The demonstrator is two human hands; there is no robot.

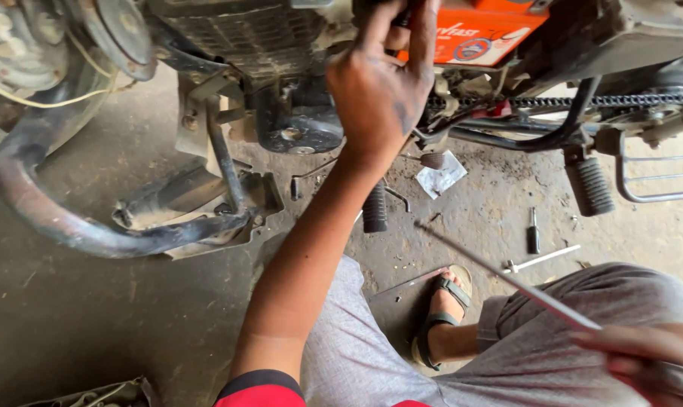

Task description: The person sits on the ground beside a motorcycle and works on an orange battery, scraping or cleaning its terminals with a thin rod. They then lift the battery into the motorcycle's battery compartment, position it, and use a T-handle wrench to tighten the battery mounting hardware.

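The work looked to be in its middle: the motorcycle engine [281,68] hung exposed above the floor [93,316], with tools lying loose below it, and nothing in view suggested reassembly had begun, though how much remained could not be read from this one look. The left hand [379,83], smeared with dark grease, reached up and far into the frame, its fingers [421,34] curled around a dark part just beside the orange battery [481,30]; what exactly it gripped was hidden by the hand itself. The right hand [647,358], blurred at the near right edge, was closed around the end of a long thin metal rod [507,279], which slanted up and left over the lap toward the engine. The rod was slim, straight and bright steel. To the left, a curved exhaust pipe [47,218] showed rust-brown patches over dull metal. A linked drive chain [583,100] ran along the far right, near a ribbed black rubber footpeg [590,185]; a second ribbed peg [374,209] hung just beside the forearm. On the floor, which was rough, stained concrete strewn with grit, lay a small dark-handled screwdriver [534,232], a thin T-shaped tool [541,260] and a crumpled scrap of clear plastic [441,177]. The person wore grey cloth trousers and a strapped sandal [443,305].
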